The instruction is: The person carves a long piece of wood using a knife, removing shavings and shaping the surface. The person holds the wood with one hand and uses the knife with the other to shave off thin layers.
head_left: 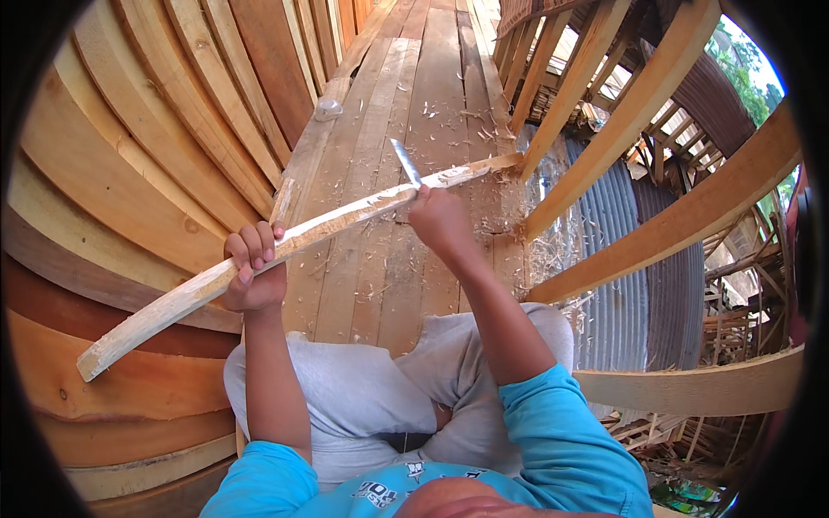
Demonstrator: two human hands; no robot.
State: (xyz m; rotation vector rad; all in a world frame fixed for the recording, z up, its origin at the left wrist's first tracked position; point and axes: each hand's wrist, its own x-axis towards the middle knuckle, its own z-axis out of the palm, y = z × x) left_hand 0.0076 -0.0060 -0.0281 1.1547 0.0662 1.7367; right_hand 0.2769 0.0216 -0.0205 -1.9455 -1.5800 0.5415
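A long pale wooden pole (pixel 345 213), partly stripped to white wood, slants across in front of me from lower left to upper right. My left hand (pixel 256 263) is closed around it left of its middle. My right hand (pixel 439 220) grips a knife, its handle hidden in the fist. The knife's blade (pixel 405 163) points up and away, crossing the pole near its far part. The pole's far end rests near the base of a railing post; its near end sticks out past my left hand by the plank wall.
Wood shavings lie over the plank floor (pixel 380 173). Upright planks form a wall (pixel 129 173) on my left. Wooden railing posts (pixel 622 129) stand on my right, with corrugated metal sheets (pixel 613 268) below them. A small clear object (pixel 328 110) lies by the wall.
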